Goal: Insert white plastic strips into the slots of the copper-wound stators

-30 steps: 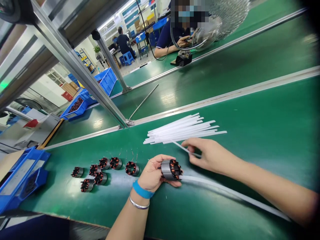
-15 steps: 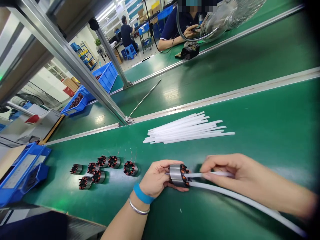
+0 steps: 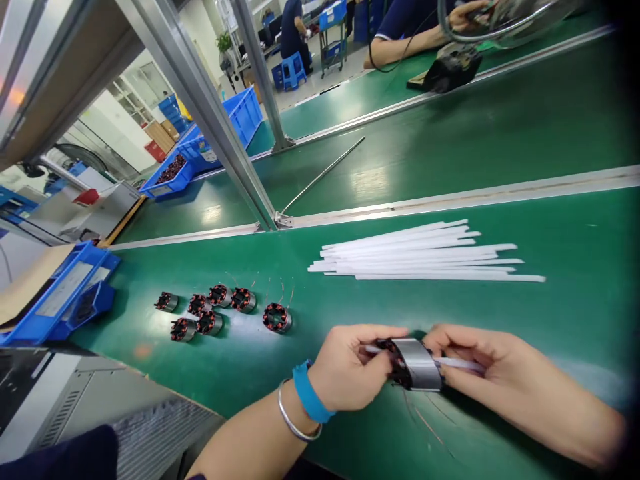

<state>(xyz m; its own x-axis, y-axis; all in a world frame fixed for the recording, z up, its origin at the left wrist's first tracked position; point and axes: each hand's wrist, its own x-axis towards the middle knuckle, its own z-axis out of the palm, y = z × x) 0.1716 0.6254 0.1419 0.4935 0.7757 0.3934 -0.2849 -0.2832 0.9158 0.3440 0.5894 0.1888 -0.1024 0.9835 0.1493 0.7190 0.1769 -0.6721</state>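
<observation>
A motor stator (image 3: 423,363), a steel ring with copper windings, lies on its side between my hands above the green bench. My left hand (image 3: 350,367) is closed at its wound left end, with the forefinger along the top. A bit of white strip (image 3: 372,348) shows between that thumb and forefinger. My right hand (image 3: 493,380) is closed around another stretch of white strip (image 3: 460,363) at the stator's right end, its fingertips close against the rim. Inside the ring the strip is hidden. Thin wires (image 3: 430,427) hang below the stator.
Several more stators (image 3: 210,322) stand on the bench to the left. White strips (image 3: 425,253) lie in a bundle beyond my hands. A metal post (image 3: 215,120), a rail (image 3: 450,197) and a blue bin (image 3: 75,293) border the bench. Another person's arm (image 3: 410,50) is across it.
The stator has turned around, its wound end now facing left. My right hand has come up to it. The long strip trailing to the lower right is out of sight. The view has shifted.
</observation>
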